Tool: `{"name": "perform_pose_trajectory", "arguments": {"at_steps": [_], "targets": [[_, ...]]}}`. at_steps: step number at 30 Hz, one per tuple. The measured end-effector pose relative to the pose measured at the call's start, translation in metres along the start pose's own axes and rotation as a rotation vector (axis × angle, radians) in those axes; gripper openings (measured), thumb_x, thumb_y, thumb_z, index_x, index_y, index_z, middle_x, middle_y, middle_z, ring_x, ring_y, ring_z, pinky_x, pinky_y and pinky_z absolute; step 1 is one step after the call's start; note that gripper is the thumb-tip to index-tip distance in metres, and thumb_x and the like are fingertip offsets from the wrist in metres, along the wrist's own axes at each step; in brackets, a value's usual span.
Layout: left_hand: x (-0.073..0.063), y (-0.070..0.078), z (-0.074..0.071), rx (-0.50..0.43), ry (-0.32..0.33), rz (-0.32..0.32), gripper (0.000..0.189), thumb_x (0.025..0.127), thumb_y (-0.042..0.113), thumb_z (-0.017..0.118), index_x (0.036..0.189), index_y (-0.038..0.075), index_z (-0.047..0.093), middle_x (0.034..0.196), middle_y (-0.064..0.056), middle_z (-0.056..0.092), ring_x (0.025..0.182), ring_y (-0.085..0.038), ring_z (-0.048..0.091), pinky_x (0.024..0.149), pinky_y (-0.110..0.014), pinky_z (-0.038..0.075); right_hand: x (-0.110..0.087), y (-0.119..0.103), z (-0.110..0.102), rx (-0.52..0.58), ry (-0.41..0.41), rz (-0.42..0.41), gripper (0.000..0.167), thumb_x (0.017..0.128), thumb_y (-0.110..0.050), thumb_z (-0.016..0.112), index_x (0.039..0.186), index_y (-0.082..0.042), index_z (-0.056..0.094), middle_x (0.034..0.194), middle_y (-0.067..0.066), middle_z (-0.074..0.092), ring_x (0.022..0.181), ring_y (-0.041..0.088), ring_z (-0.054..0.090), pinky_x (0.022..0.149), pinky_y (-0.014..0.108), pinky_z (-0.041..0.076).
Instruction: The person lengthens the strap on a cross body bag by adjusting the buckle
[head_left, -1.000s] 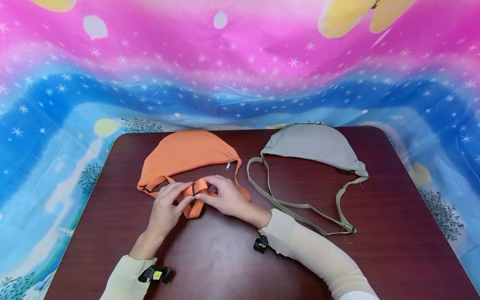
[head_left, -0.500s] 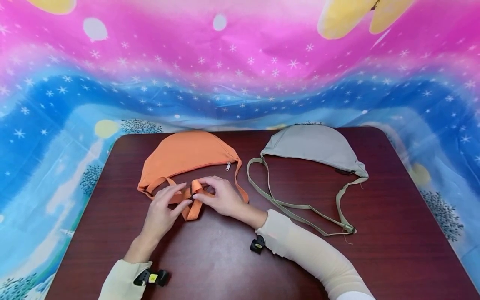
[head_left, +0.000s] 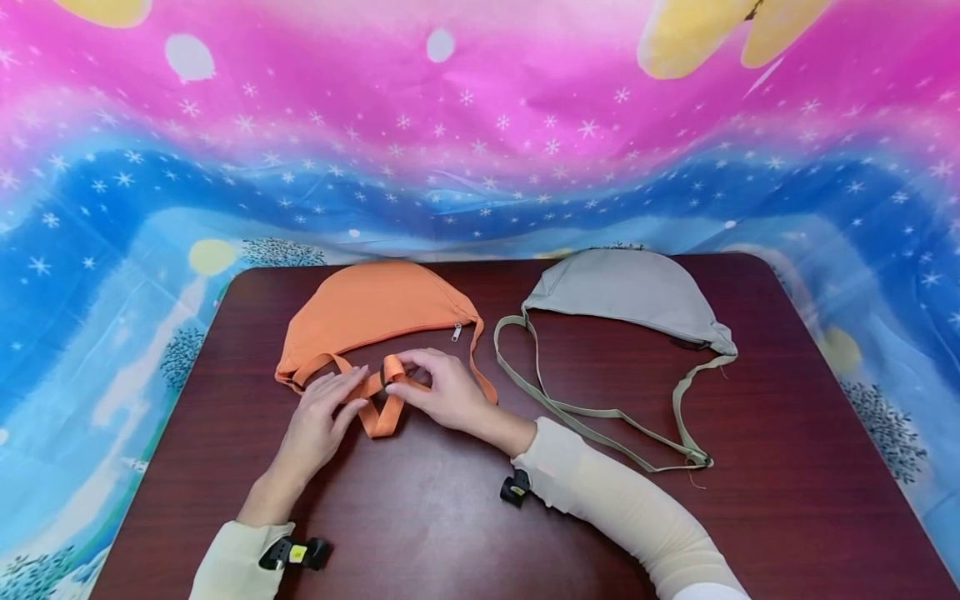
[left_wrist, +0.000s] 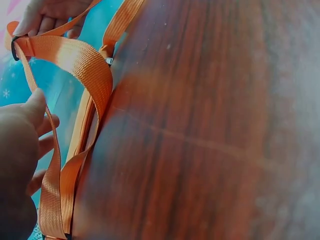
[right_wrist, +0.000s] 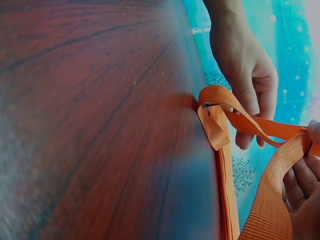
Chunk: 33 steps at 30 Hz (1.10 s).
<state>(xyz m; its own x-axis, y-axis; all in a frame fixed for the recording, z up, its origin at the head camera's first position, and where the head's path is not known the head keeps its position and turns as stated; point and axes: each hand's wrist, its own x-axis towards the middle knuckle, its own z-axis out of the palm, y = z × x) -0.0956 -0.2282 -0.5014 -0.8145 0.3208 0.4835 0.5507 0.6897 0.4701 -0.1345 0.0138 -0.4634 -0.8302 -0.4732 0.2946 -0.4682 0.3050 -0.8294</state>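
Note:
An orange crescent-shaped waist bag (head_left: 382, 304) lies at the table's left, its zip edge facing me. My right hand (head_left: 450, 396) pinches its strap (head_left: 384, 425) at the dark slider buckle (left_wrist: 15, 47), where the webbing doubles into a small loop. To the left, my left hand (head_left: 313, 425) holds the strap loosely, with the webbing passing between thumb and fingers. A wide bend of strap hangs below the buckle between both hands. In the right wrist view, the left hand's fingertips (right_wrist: 242, 140) show behind the webbing.
A grey waist bag (head_left: 626, 287) lies at the right of the dark wood table (head_left: 450, 517), its greenish strap (head_left: 585, 417) spread toward me. A printed cloth backdrop (head_left: 480, 167) rises behind the table. A metal zip pull (head_left: 456, 332) hangs from the orange bag.
My left hand has drawn away from the buckle, toward the lower left. The right hand has shifted slightly left with the buckle, and the strap loop there has turned more upright.

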Motion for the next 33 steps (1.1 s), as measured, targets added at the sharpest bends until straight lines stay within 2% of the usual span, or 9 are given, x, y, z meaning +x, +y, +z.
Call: {"name": "perform_pose_trajectory", "arguments": {"at_steps": [3,7,14,19,23,28,33], "targets": [[0.0,-0.001,0.001,0.006,-0.011,-0.013,0.055,0.078,0.003,0.084,0.13,0.0,0.067,0.121,-0.017,0.071,0.112,-0.037,0.064,0.104,-0.058,0.04,0.001,0.0,-0.001,0.011,-0.002,0.005,0.035,0.092,-0.023,0.078,0.122,-0.008,0.07,0.107,0.003,0.07,0.086,0.013,0.066,0.079,0.031,0.056],[0.001,-0.001,0.002,0.004,0.014,-0.024,0.05,0.078,0.004,0.085,0.125,0.002,0.07,0.113,-0.017,0.072,0.107,-0.037,0.065,0.1,-0.056,0.041,0.002,-0.001,-0.002,0.031,0.0,0.012,0.034,0.092,-0.023,0.078,0.122,-0.008,0.07,0.107,0.004,0.07,0.086,0.016,0.066,0.078,0.031,0.056],[-0.001,-0.002,-0.003,0.025,0.005,-0.068,0.051,0.076,0.009,0.087,0.124,0.004,0.07,0.116,-0.017,0.072,0.109,-0.038,0.064,0.101,-0.059,0.039,0.002,-0.003,-0.004,0.057,0.006,0.015,0.035,0.092,-0.022,0.078,0.122,-0.006,0.07,0.105,0.005,0.07,0.084,0.015,0.066,0.076,0.027,0.055],[-0.003,-0.006,-0.005,0.022,0.02,-0.054,0.046,0.076,0.005,0.086,0.12,0.005,0.073,0.112,-0.015,0.073,0.107,-0.036,0.064,0.099,-0.058,0.04,0.003,-0.002,-0.005,0.064,0.005,0.019,0.035,0.092,-0.022,0.077,0.122,-0.006,0.07,0.106,0.005,0.071,0.082,0.012,0.066,0.075,0.023,0.053],[0.0,-0.005,-0.006,0.003,0.028,-0.062,0.043,0.076,0.005,0.087,0.116,0.005,0.073,0.11,-0.013,0.073,0.106,-0.036,0.064,0.099,-0.057,0.041,0.004,-0.001,-0.004,0.036,0.003,0.019,0.035,0.093,-0.023,0.077,0.122,-0.006,0.07,0.106,0.004,0.071,0.082,0.012,0.065,0.074,0.026,0.054],[0.006,0.0,-0.008,-0.009,0.023,-0.074,0.041,0.077,0.006,0.086,0.116,0.005,0.073,0.11,-0.013,0.072,0.104,-0.036,0.063,0.099,-0.058,0.041,0.006,-0.001,0.001,-0.026,-0.008,0.001,0.028,0.093,-0.027,0.077,0.114,-0.01,0.07,0.099,0.0,0.068,0.08,0.009,0.06,0.072,0.03,0.053],[0.011,0.005,-0.009,-0.02,0.017,-0.079,0.042,0.078,0.007,0.086,0.117,0.005,0.073,0.111,-0.014,0.072,0.103,-0.036,0.063,0.099,-0.058,0.041,0.009,-0.001,0.006,-0.033,-0.02,-0.011,0.025,0.093,-0.027,0.077,0.111,-0.012,0.069,0.097,-0.001,0.068,0.079,0.009,0.058,0.071,0.03,0.052]]}}
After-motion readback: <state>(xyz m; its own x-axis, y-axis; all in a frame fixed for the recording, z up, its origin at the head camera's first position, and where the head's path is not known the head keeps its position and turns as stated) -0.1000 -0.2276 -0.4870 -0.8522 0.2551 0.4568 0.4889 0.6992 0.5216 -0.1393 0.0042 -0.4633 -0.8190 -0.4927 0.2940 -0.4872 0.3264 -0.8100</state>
